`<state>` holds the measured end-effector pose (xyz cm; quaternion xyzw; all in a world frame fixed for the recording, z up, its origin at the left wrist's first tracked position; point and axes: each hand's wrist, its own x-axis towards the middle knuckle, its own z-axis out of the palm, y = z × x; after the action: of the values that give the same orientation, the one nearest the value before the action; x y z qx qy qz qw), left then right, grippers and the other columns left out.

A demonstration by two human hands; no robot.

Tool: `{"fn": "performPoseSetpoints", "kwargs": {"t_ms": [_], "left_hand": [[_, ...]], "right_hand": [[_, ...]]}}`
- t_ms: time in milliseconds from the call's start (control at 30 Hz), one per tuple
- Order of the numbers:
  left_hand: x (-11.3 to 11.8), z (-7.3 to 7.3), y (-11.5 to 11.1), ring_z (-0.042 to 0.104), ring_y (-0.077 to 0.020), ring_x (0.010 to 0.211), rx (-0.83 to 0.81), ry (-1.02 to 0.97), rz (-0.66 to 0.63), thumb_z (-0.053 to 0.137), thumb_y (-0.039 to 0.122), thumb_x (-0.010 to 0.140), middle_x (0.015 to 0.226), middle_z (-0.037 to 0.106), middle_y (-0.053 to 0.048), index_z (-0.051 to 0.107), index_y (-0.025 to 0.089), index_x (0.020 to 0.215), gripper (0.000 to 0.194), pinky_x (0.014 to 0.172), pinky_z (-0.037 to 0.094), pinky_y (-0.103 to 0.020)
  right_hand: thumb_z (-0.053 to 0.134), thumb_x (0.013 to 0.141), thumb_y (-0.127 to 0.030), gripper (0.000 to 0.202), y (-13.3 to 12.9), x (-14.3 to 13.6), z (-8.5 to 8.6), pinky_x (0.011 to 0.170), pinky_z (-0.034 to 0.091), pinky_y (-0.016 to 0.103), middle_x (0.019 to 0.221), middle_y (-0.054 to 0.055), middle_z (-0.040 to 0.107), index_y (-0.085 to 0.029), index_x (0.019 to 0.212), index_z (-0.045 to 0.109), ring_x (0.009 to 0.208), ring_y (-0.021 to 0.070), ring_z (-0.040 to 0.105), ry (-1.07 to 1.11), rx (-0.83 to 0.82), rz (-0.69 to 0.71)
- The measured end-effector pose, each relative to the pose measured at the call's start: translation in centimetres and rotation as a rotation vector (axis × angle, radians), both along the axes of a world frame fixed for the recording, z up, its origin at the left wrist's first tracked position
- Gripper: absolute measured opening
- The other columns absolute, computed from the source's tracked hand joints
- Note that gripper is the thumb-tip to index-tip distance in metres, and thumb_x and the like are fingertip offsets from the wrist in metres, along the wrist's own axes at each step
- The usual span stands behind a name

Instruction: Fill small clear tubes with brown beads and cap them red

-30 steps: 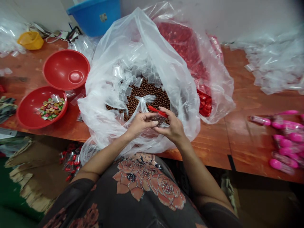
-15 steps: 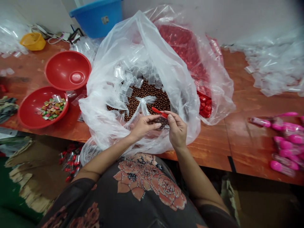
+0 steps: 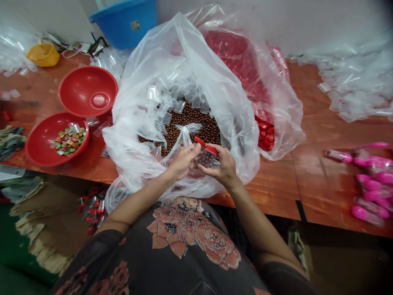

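Observation:
A small clear container point(image 3: 207, 159) with brown balls inside and a red lid point(image 3: 205, 143) is held between my hands. The fingers of my left hand point(image 3: 183, 162) are closed at its left side. My right hand point(image 3: 224, 164) grips its right side, thumb and fingers around it. The lid's narrow end sticks out up and to the left. Right below the hands lies a white plastic bag point(image 3: 123, 135), rolled open, holding many loose brown balls point(image 3: 192, 119) and a heap of clear plastic containers point(image 3: 172, 90).
Behind the bag, a clear sack of red pieces point(image 3: 264, 131) leans at the right. Two red bowls stand at left, the nearer red bowl point(image 3: 37, 143) with wrapped sweets. A blue tub point(image 3: 123, 28) is behind. Pink-capped tubes point(image 3: 373, 184) and clear plastic pieces point(image 3: 359, 82) lie right.
My right hand has gone from pinching the red lid to gripping the container's side. My left fingers have curled in against it, and the container shows more plainly under the lid.

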<state>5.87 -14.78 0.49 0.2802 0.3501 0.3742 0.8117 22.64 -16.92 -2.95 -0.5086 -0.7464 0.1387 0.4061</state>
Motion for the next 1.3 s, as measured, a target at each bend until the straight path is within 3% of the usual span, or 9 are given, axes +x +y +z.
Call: {"fn": "performPoseSetpoints", "kwargs": {"t_ms": [167, 233, 333, 400, 600, 800, 1000, 1167, 1300], "left_hand": [[0.2, -0.3, 0.8, 0.072, -0.0201, 0.090, -0.063, 0.041, 0.068, 0.058, 0.049, 0.091, 0.094, 0.074, -0.007, 0.064, 0.018, 0.113, 0.038, 0.078, 0.059, -0.032], [-0.1, -0.2, 1.0, 0.071, -0.0201, 0.092, -0.027, 0.047, 0.116, 0.058, 0.047, 0.092, 0.099, 0.074, -0.008, 0.064, 0.017, 0.115, 0.038, 0.083, 0.059, -0.034], [-0.9, 0.8, 1.3, 0.071, -0.0223, 0.099, -0.001, 0.012, 0.141, 0.057, 0.043, 0.093, 0.105, 0.073, -0.010, 0.062, 0.016, 0.116, 0.036, 0.090, 0.057, -0.039], [-1.5, 1.7, 1.4, 0.071, -0.0231, 0.102, 0.026, -0.022, 0.154, 0.059, 0.038, 0.092, 0.106, 0.073, -0.011, 0.060, 0.016, 0.116, 0.033, 0.093, 0.056, -0.041], [-2.2, 3.4, 1.8, 0.074, -0.0232, 0.095, 0.050, -0.048, 0.171, 0.060, 0.027, 0.090, 0.103, 0.075, -0.011, 0.054, 0.017, 0.112, 0.024, 0.093, 0.056, -0.044], [-2.7, 3.4, 2.0, 0.073, -0.0246, 0.098, 0.020, -0.112, 0.159, 0.055, 0.029, 0.092, 0.109, 0.074, -0.012, 0.054, 0.018, 0.114, 0.024, 0.091, 0.057, -0.045], [-2.5, 2.5, 2.1, 0.073, -0.0246, 0.098, 0.025, -0.163, 0.105, 0.051, 0.039, 0.093, 0.115, 0.072, -0.012, 0.056, 0.020, 0.125, 0.037, 0.087, 0.058, -0.043], [-2.3, 2.4, 2.2, 0.072, -0.0223, 0.096, 0.041, -0.165, 0.090, 0.047, 0.044, 0.095, 0.117, 0.072, -0.010, 0.054, 0.023, 0.130, 0.042, 0.085, 0.058, -0.040], [-2.3, 2.3, 2.1, 0.071, -0.0220, 0.095, 0.024, -0.170, 0.065, 0.040, 0.060, 0.094, 0.116, 0.071, -0.011, 0.054, 0.023, 0.130, 0.053, 0.082, 0.058, -0.039]], "right_hand": [[0.071, 0.076, -0.059, 0.079, 0.6, -0.3, -0.1, 0.111, 0.042, 0.049, 0.140, 0.013, 0.050, -0.025, 0.142, 0.043, 0.132, 0.0302, 0.048, -0.035, -0.023, 0.130], [0.061, 0.086, -0.058, 0.074, 1.4, 0.7, -0.3, 0.110, 0.043, 0.048, 0.144, 0.013, 0.048, -0.023, 0.147, 0.039, 0.133, 0.0285, 0.047, -0.042, -0.069, 0.158], [0.041, 0.099, -0.041, 0.044, 3.1, 2.7, -1.1, 0.101, 0.047, 0.046, 0.127, 0.014, 0.062, -0.018, 0.134, 0.055, 0.116, 0.0263, 0.058, -0.135, -0.138, 0.017], [0.040, 0.099, -0.031, 0.036, 4.2, 3.6, -1.5, 0.094, 0.047, 0.046, 0.112, 0.014, 0.068, -0.017, 0.118, 0.067, 0.103, 0.0269, 0.062, -0.305, -0.195, -0.047], [0.044, 0.092, -0.017, 0.030, 5.5, 3.4, -1.7, 0.080, 0.046, 0.038, 0.094, 0.015, 0.071, -0.014, 0.095, 0.074, 0.085, 0.0249, 0.062, -0.676, -0.283, -0.006], [0.043, 0.096, -0.029, 0.036, 5.2, 3.4, -2.2, 0.077, 0.048, 0.038, 0.100, 0.012, 0.074, -0.016, 0.117, 0.070, 0.084, 0.0242, 0.064, -0.363, -0.204, -0.183], [0.052, 0.093, -0.050, 0.036, 4.3, 2.6, -0.7, 0.085, 0.049, 0.039, 0.098, 0.008, 0.075, -0.021, 0.098, 0.073, 0.091, 0.0245, 0.066, -0.020, -0.188, -0.242], [0.052, 0.093, -0.048, 0.034, 3.7, 2.1, -0.2, 0.085, 0.049, 0.037, 0.097, 0.007, 0.073, -0.021, 0.095, 0.072, 0.090, 0.0223, 0.066, 0.076, -0.198, -0.255], [0.062, 0.088, -0.046, 0.028, 3.6, 1.3, 0.5, 0.084, 0.050, 0.036, 0.094, 0.005, 0.072, -0.021, 0.097, 0.070, 0.088, 0.0203, 0.066, 0.261, -0.237, -0.309]]}}
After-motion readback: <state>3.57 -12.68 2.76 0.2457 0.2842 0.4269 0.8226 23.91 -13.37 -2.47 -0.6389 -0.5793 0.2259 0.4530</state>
